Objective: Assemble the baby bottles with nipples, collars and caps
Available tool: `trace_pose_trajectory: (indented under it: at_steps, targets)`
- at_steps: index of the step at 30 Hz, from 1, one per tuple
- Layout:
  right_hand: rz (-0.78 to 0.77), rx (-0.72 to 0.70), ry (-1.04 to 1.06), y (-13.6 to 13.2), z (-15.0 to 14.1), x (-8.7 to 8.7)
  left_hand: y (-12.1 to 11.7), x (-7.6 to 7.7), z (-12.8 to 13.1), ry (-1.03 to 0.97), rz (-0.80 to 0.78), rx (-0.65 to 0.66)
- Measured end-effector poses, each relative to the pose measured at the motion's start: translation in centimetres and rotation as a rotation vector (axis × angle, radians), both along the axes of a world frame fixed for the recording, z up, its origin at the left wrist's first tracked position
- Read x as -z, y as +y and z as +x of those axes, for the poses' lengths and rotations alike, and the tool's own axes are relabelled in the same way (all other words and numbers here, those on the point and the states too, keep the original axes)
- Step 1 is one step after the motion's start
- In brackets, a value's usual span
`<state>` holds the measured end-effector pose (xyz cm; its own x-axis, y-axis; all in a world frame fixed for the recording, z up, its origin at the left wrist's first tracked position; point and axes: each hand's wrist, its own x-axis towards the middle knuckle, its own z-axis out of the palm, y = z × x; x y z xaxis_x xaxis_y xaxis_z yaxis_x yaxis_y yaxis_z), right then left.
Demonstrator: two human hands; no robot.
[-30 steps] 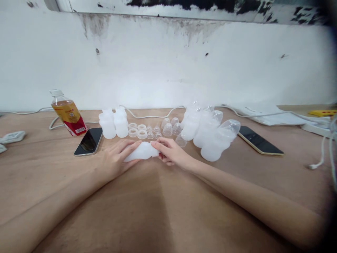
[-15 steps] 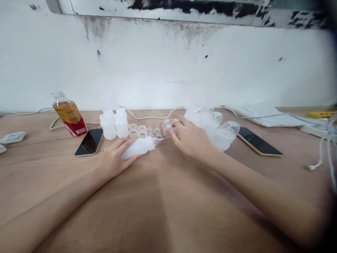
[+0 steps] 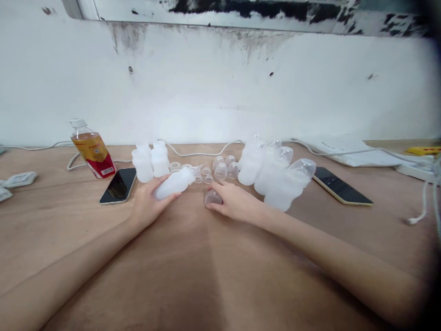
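Note:
My left hand (image 3: pixel 151 198) is wrapped round a white baby bottle (image 3: pixel 174 184), which tilts with its clear nipple end up and to the right. Between the fingers and thumb of my right hand (image 3: pixel 230 198) is a clear dome cap (image 3: pixel 213 198), low over the table. Behind it stand several more clear caps (image 3: pixel 220 171). Small clear nipples (image 3: pixel 207 178) and white collar rings (image 3: pixel 175 166) lie just past the bottle's tip, some partly hidden by it. To the right of my right hand, several capped bottles (image 3: pixel 279 193) are grouped closely.
White uncapped bottles (image 3: pixel 143 166) stand at the back left, beside a phone (image 3: pixel 119 185) and a drink bottle (image 3: pixel 93 151). A second phone (image 3: pixel 341 186) lies on the right. White cables (image 3: pixel 200 154) run along the wall, near a white plastic bag (image 3: pixel 347 152).
My right hand has drawn a clear cap away from the cap group, toward me and left. The bottle in my left hand has shifted slightly left, its tip now tilted upward.

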<state>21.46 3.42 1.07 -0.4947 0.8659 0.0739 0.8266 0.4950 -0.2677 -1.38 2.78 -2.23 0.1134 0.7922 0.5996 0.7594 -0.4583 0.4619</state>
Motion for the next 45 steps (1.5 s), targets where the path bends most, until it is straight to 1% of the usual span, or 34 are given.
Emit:
trace_pose_trajectory:
  at_steps: [2,4,7,9,11,15,18,20,22,25,30,34,36,40,45]
  targets:
    - [-0.062,-0.055,0.226,0.1,-0.3,0.5,0.0,0.0,0.0,-0.026,-0.026,-0.006]
    - [-0.217,-0.078,0.483,0.4,-0.6,1.1,0.1,0.0,0.0,-0.038,-0.042,-0.017]
    - [-0.495,-0.039,0.815,1.1,-0.9,2.4,0.1,-0.1,0.0,-0.039,-0.044,-0.022]
    - [-0.588,0.011,0.967,1.5,-1.0,3.1,0.1,-0.1,0.0,-0.038,-0.041,-0.015]
    - [-0.614,0.034,1.044,1.7,-1.1,3.5,0.1,-0.1,0.0,-0.037,-0.039,-0.016]
    - [-0.645,0.004,1.068,1.6,-1.0,3.5,0.1,-0.1,0.0,-0.028,-0.036,-0.018]
    - [-0.651,-0.002,1.256,1.6,-0.8,3.4,0.1,-0.1,0.0,-0.018,-0.046,0.003]
    - [-0.616,-0.007,1.392,1.8,-0.7,3.5,0.1,-0.1,0.0,-0.007,-0.046,0.019]
    - [-0.570,-0.008,1.464,2.0,-0.5,3.7,0.1,0.0,0.0,0.013,-0.032,0.029]
    - [-0.521,-0.013,1.465,2.2,-0.4,3.9,0.0,0.1,0.0,0.066,0.000,0.060]
    - [-0.428,-0.046,1.303,1.9,-0.5,3.7,-0.1,0.4,0.1,0.141,0.048,0.108]
    - [-0.375,-0.058,1.196,1.5,-0.5,3.4,-0.4,0.3,0.2,0.202,0.022,0.131]
    - [-0.362,-0.072,1.161,1.4,-0.5,3.3,-0.5,0.2,0.2,0.227,0.002,0.134]
    - [-0.349,-0.091,1.105,1.4,-0.5,3.4,-0.6,0.2,0.2,0.211,0.020,0.117]
    - [-0.369,-0.147,1.085,1.4,-0.5,3.3,-0.7,0.0,0.3,0.209,-0.028,0.173]
